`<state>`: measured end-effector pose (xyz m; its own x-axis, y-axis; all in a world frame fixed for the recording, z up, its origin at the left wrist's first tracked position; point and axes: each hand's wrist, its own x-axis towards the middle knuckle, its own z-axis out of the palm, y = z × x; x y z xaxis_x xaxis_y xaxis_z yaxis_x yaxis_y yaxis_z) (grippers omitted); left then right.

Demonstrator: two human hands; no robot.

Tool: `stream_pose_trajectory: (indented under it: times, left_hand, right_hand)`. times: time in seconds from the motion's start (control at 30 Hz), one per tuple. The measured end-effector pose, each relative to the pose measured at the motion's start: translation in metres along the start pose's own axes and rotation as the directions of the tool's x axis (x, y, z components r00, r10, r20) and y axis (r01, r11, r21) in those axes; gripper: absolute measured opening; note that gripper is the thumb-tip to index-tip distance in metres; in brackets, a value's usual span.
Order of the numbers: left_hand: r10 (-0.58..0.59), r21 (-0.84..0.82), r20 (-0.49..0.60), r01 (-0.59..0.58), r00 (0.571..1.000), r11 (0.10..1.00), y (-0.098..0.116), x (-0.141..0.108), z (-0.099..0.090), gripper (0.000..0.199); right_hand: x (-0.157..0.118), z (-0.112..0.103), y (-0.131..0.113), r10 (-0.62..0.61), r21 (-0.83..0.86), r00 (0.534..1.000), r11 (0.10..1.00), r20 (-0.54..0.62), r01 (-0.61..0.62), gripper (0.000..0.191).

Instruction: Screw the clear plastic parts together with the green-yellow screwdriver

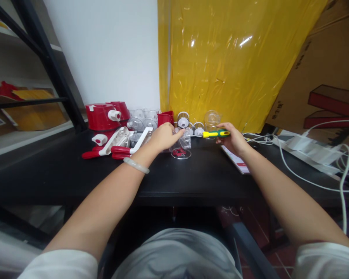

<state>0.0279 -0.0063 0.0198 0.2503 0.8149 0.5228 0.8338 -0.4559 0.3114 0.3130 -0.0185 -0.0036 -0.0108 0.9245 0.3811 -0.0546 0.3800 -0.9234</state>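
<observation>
My left hand (164, 137), a pale bangle on its wrist, is closed on a clear plastic part (186, 140) with a round rim at its lower end. Something red shows through that rim. In my right hand (232, 137) is a screwdriver (211, 134) with a yellow and green handle, held level with its shaft toward the clear part. Whether the tip touches the part, I cannot tell. Just behind stand several white-and-clear round pieces (183, 119) and a red plastic piece (165, 117).
Red housings (102, 117), red-and-white handles (113, 143) and clear cups (138, 123) crowd the left of the black table (163, 180). A phone (235, 159) lies by my right wrist. White cables and a power strip (305, 153) sit at right, before a cardboard box (325, 69).
</observation>
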Motion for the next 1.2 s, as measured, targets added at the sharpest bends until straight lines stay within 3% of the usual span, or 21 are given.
stream_pose_trajectory:
  times: [0.13, 0.27, 0.6, 0.83, 1.2]
  left_hand:
    - [0.003, 0.001, 0.005, -0.003, 1.0, 1.0, 0.0, 0.001, 0.0, 0.057]
    - [-0.001, 0.006, 0.004, 0.001, 1.0, 1.0, 0.0, 0.001, 0.0, 0.057]
    - [0.003, 0.01, 0.002, -0.003, 1.0, 1.0, 0.0, 0.001, 0.0, 0.056]
    - [0.003, 0.006, -0.005, -0.003, 1.0, 1.0, 0.0, 0.0, 0.0, 0.056]
    - [0.008, 0.005, -0.004, -0.008, 1.0, 1.0, 0.0, 0.0, 0.0, 0.054]
  right_hand:
    - [0.003, -0.004, 0.006, -0.03, -0.104, 1.0, 0.994, -0.006, 0.029, 0.059]
    - [0.005, -0.008, 0.011, -0.085, -0.207, 0.996, 0.975, -0.015, 0.08, 0.054]
    - [0.002, -0.009, 0.002, -0.033, -0.015, 0.995, 0.999, 0.097, 0.034, 0.043]
    - [0.006, -0.01, 0.011, -0.01, -0.127, 1.0, 0.992, -0.002, 0.009, 0.048]
    - [0.003, -0.009, 0.009, -0.001, -0.126, 1.0, 0.992, 0.011, 0.002, 0.037]
